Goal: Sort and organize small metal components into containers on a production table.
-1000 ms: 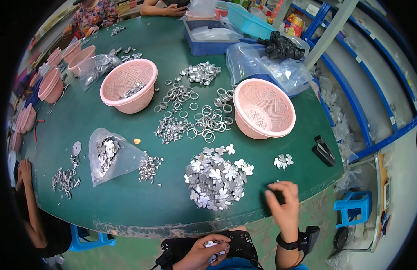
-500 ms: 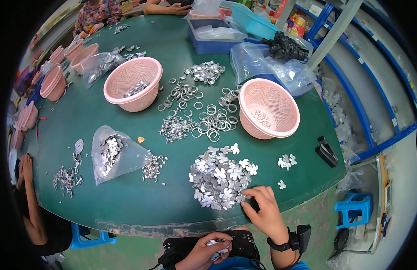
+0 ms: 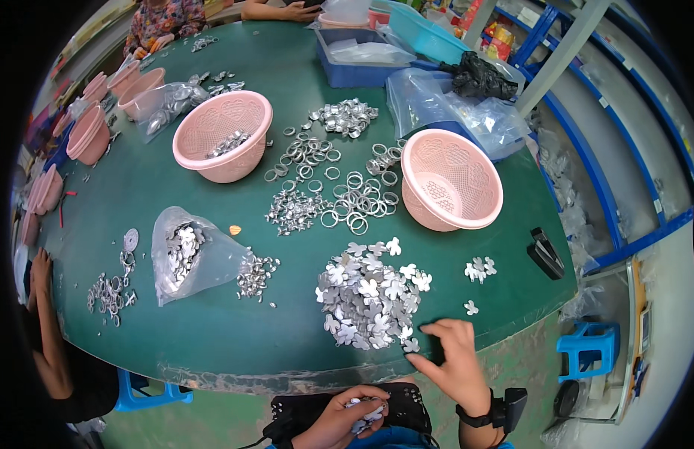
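A heap of flat silver flower-shaped metal pieces (image 3: pixel 368 293) lies near the table's front edge. My right hand (image 3: pixel 458 364) is just to its right, thumb and fingers apart and nothing between them. One loose piece (image 3: pixel 411 345) sits at the heap's edge, close to my thumb and fingers. Over my lap, below the table edge, my left hand (image 3: pixel 343 420) is curled around several silver flower pieces (image 3: pixel 364 414). Further right on the table are a small cluster of the same pieces (image 3: pixel 479 269) and a single one (image 3: pixel 471 307).
A pink basket (image 3: pixel 452 179) stands beyond the heap, another pink basket (image 3: pixel 222 136) further left. Rings (image 3: pixel 360 200) and small metal parts lie between them. A plastic bag of pieces (image 3: pixel 201 254) is at left, a black stapler (image 3: pixel 545 254) at right. Other people's arms (image 3: pixel 51 337) rest at the table.
My right hand has drawn back slightly right and its thumb and fingers have spread from the heap's edge. A loose piece now shows there. My left hand has hardly moved.
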A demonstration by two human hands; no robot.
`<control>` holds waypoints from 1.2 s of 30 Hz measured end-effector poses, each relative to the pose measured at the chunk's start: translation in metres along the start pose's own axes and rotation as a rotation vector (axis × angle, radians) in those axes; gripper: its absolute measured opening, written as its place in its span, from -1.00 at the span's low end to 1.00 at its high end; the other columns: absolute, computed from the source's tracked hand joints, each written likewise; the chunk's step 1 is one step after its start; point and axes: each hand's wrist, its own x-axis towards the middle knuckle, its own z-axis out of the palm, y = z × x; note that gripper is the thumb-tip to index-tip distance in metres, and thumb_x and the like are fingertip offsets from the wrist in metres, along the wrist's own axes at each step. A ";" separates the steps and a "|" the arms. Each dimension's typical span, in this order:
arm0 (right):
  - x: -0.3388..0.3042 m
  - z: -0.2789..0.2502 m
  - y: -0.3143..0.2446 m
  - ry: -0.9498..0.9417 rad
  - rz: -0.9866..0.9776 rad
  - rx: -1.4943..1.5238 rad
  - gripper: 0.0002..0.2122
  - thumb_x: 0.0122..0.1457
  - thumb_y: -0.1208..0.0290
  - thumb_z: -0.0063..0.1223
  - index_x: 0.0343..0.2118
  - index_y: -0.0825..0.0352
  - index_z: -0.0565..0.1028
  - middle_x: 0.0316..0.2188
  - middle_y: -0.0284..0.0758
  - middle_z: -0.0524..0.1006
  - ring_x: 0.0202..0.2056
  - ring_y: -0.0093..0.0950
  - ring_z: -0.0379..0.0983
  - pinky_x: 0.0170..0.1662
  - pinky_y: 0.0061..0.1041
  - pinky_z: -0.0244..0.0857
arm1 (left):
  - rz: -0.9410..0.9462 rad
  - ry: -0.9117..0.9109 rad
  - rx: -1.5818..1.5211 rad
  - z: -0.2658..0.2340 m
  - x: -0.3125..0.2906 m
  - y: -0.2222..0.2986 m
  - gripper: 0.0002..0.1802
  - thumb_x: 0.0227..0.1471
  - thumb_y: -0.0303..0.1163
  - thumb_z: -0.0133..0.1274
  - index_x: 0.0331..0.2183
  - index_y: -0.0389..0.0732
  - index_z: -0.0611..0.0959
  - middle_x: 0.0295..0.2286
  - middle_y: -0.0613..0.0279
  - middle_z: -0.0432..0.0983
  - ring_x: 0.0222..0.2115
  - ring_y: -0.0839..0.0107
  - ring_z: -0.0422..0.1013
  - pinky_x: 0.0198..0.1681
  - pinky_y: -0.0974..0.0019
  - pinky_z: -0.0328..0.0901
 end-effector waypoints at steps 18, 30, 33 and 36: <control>0.010 0.025 0.002 0.080 -0.114 -0.004 -0.85 -0.16 0.51 0.12 -0.45 0.35 0.45 -0.45 -0.29 0.39 -0.35 -0.30 0.26 -0.29 -0.43 0.16 | 0.121 0.000 -0.053 0.004 0.001 -0.002 -0.81 0.03 -0.37 -0.17 -0.28 -0.21 0.43 -0.45 0.14 0.40 -0.51 0.38 0.34 -0.68 0.52 0.14; -0.027 0.001 0.000 0.004 0.323 0.703 -0.93 -0.06 0.60 0.03 -0.45 0.40 0.43 -0.61 -0.41 0.44 -0.57 -0.71 0.23 -0.48 -0.73 0.13 | 0.083 -0.106 -0.180 0.006 0.004 0.003 -0.66 0.06 -0.16 -0.28 -0.25 -0.19 0.41 -0.41 0.18 0.42 -0.43 0.39 0.39 -0.63 0.52 0.18; -0.023 -0.009 -0.018 -0.192 0.042 0.652 -0.83 -0.11 0.60 0.09 -0.39 0.38 0.43 -0.54 -0.40 0.43 -0.50 -0.61 0.27 -0.44 -0.67 0.16 | 0.075 -0.129 -0.234 0.006 0.009 0.002 -0.60 0.07 -0.13 -0.34 -0.22 -0.22 0.39 -0.36 0.15 0.43 -0.39 0.36 0.39 -0.57 0.48 0.21; -0.022 0.002 -0.028 -0.191 0.087 0.688 -0.72 -0.09 0.67 -0.02 -0.25 0.39 0.32 -0.48 -0.34 0.42 -0.39 -0.54 0.28 -0.28 -0.59 0.12 | 0.114 -0.110 -0.273 0.005 0.010 0.002 -0.56 0.08 -0.13 -0.37 -0.19 -0.26 0.39 -0.30 0.10 0.43 -0.34 0.32 0.39 -0.46 0.41 0.26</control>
